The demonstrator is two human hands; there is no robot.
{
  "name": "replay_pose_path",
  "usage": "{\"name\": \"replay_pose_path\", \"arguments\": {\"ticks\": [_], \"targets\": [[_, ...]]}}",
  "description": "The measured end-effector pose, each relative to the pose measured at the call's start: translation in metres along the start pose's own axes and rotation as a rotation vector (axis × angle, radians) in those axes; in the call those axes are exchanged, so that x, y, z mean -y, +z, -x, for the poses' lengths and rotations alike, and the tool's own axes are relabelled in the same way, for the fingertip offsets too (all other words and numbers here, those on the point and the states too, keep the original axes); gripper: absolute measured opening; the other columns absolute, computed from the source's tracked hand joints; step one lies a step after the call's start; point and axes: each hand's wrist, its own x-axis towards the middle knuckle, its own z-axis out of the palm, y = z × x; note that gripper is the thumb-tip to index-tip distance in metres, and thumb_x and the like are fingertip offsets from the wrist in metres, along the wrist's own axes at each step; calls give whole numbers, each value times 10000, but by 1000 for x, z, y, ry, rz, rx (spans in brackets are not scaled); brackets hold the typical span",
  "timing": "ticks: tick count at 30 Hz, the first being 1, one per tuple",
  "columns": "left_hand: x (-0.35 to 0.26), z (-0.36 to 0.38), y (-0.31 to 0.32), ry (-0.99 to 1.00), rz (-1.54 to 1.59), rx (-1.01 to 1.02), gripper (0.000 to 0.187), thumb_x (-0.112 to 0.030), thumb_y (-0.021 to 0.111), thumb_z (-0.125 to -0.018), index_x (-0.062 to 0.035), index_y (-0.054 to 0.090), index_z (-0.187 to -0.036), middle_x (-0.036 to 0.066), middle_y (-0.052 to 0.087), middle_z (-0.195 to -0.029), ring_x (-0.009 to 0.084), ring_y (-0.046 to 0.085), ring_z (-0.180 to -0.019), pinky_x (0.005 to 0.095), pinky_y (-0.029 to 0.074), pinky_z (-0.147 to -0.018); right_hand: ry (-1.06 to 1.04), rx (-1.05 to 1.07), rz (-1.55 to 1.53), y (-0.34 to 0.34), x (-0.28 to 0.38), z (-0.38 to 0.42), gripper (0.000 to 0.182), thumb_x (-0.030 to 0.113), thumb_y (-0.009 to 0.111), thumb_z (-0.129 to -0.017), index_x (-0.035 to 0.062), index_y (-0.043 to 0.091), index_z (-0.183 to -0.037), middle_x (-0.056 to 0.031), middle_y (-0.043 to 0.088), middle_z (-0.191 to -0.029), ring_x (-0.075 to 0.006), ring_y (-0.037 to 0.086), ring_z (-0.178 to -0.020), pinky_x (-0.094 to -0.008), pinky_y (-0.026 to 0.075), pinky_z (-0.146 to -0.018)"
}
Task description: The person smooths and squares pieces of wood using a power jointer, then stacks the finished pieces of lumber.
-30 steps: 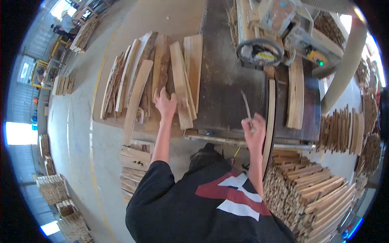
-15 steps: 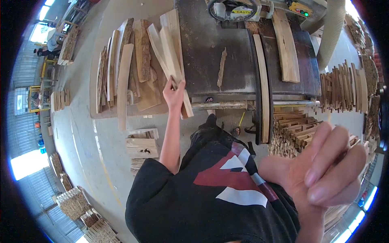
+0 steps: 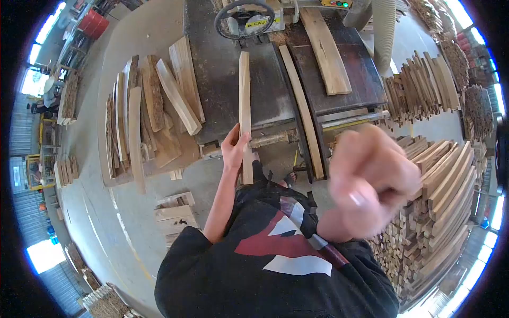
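My left hand (image 3: pixel 233 151) is wrapped round a long, narrow wooden strip (image 3: pixel 244 90). The strip's far part lies over the dark metal machine table (image 3: pixel 270 69), while its near end sticks out past the table edge toward my body. My right hand (image 3: pixel 374 180) is raised close to the camera, right of my shirt; it is blurred, with the fingers curled in and nothing visible in them. Right of the held strip, a second wooden strip (image 3: pixel 302 111) lies in a dark-edged track running through the table.
A handwheel (image 3: pixel 244 19) stands at the table's far side. A wide board (image 3: pixel 324 53) lies on the right table section. Loose boards (image 3: pixel 154 100) are spread at the left. Stacked strips (image 3: pixel 440 191) fill the right, near a ribbed hose (image 3: pixel 384 37).
My left hand has brought the wooden strip from the boards at the left onto the dark table. A bark sliver there no longer shows. My right hand has moved left and up; the view has shifted.
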Motion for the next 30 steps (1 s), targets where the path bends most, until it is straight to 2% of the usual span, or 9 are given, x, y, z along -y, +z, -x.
{"name": "replay_pose_path", "arguments": {"ticks": [5,10,13,16,21,23,25,28,30], "targets": [[-11,-5,4,-581,415,284,477,-353,397,-1030,43,571,-1231,120,659,-944,214,664,-764,355,572,-637,692,-20,131,-35,-53,46,282,162,738,-907,0,608,-716,45,545,-640,-12,435,-601,-208,332,-526],[17,-15,18,-523,848,409,567,-327,258,-1055,128,479,-1311,216,644,-1118,274,662,-953,374,582,-821,959,262,262,-54,-156,163,288,289,577,-1017,6,605,-1062,-4,579,-835,-86,549,-774,-245,460,-649],[-6,1,48,-539,436,207,666,-463,195,-1072,98,489,-1278,199,683,-985,302,694,-842,391,591,-729,1307,399,61,-40,-167,195,401,376,563,-1013,6,535,-1163,-54,610,-929,-131,607,-720,-282,503,-609],[-7,9,63,-458,369,224,599,-485,267,-1071,13,470,-1333,195,692,-979,313,712,-847,388,588,-733,1542,125,-151,-21,-156,196,488,380,593,-992,-2,436,-1252,-104,656,-1001,-186,699,-787,-295,540,-631],[21,8,72,-381,279,267,380,-330,469,-1049,-24,551,-1259,186,695,-960,320,702,-828,407,562,-742,1515,99,-144,-40,-177,225,518,357,629,-969,-22,406,-1242,-134,699,-974,-203,727,-842,-301,557,-638],[32,4,74,202,-546,179,322,-258,533,-999,24,631,-1121,225,685,-960,365,684,-850,429,528,-778,1404,139,110,-46,-176,234,443,318,645,-949,-15,473,-1184,-141,709,-948,-199,722,-808,-292,544,-630],[68,-13,76,330,-623,143,290,-211,559,-951,56,655,-1012,267,663,-957,419,640,-941,455,481,-855,1231,211,560,-48,-180,248,356,253,673,-916,-3,525,-1116,-135,706,-891,-207,713,-778,-301,527,-612],[94,-26,79,-22,-373,237,350,-289,563,-954,29,656,-1067,283,636,-1049,435,565,-1091,478,431,-942,1049,185,838,-48,-195,267,358,220,706,-879,2,533,-1103,-111,681,-860,-222,689,-731,-331,530,-629],[83,-19,90,88,-606,108,447,-370,565,-953,-3,622,-1199,278,532,-1285,435,469,-1248,534,377,-1011,1267,-24,319,-48,-209,259,394,222,702,-887,-24,516,-1132,-138,672,-900,-238,665,-680,-346,535,-604]]}}
